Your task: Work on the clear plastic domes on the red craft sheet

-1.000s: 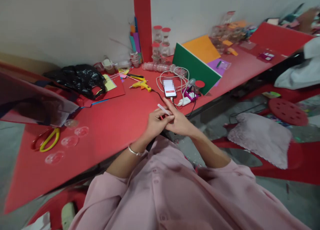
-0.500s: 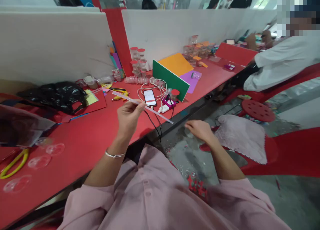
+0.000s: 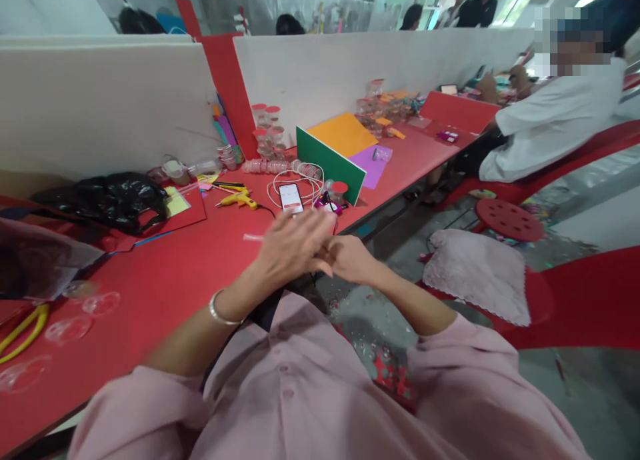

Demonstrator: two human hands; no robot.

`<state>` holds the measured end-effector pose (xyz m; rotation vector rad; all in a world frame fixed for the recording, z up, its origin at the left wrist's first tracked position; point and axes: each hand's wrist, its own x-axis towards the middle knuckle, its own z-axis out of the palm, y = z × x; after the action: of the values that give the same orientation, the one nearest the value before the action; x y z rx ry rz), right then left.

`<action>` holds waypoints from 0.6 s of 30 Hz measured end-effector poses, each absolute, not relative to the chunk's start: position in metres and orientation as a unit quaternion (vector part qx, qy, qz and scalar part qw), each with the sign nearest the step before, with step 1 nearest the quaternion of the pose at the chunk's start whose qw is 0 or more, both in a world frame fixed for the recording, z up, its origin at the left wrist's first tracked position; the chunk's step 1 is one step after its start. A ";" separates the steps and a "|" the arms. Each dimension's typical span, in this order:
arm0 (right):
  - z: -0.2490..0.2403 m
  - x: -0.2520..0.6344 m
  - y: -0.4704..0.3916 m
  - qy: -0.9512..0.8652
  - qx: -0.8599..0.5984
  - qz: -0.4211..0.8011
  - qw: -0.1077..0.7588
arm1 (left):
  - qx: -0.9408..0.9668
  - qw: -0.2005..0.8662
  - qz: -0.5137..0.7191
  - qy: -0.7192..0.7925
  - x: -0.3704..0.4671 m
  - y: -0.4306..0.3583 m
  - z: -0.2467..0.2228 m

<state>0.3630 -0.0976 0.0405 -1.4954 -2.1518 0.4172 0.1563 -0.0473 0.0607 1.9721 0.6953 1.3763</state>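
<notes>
My left hand (image 3: pixel 297 243) is stretched out flat over the table's front edge, its moving fingers slightly blurred. It meets my right hand (image 3: pixel 350 257), whose fingers are mostly hidden behind it. Just left of my left hand shows the end of a clear glue stick (image 3: pixel 253 237); the rest is hidden by the hand. Beyond the hands lies a phone (image 3: pixel 291 199) with its screen lit, beside a coiled white cable (image 3: pixel 275 185). A yellow glue gun (image 3: pixel 237 199) rests to the phone's left.
On the red table (image 3: pixel 190 300) are a black plastic bag (image 3: pixel 105 200), yellow-handled scissors (image 3: pixel 27 333), clear plastic discs (image 3: pixel 69 330) and an upright green board (image 3: pixel 330 167). A red chair with a cushion (image 3: pixel 477 273) stands at right. A person in white (image 3: pixel 555 123) sits beyond.
My left hand has let go of the glue stick and spread flat. My right hand has moved left to meet it. The view has shifted slightly.
</notes>
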 end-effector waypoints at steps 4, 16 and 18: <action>0.056 0.384 -0.099 -0.846 -0.462 0.178 0.196 | 0.882 0.254 0.312 0.245 0.181 -0.053 0.036; 0.128 0.519 -0.153 -0.774 -0.580 0.107 0.228 | 0.883 0.293 0.212 0.299 0.110 -0.070 0.040; 0.116 0.478 -0.139 -0.822 -0.511 0.145 0.206 | 0.786 0.406 0.359 0.299 0.125 -0.064 0.064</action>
<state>0.4776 -0.1392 0.1157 -1.4234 -2.2899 0.4043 0.1249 -0.0641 0.0643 1.9819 0.7541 0.9065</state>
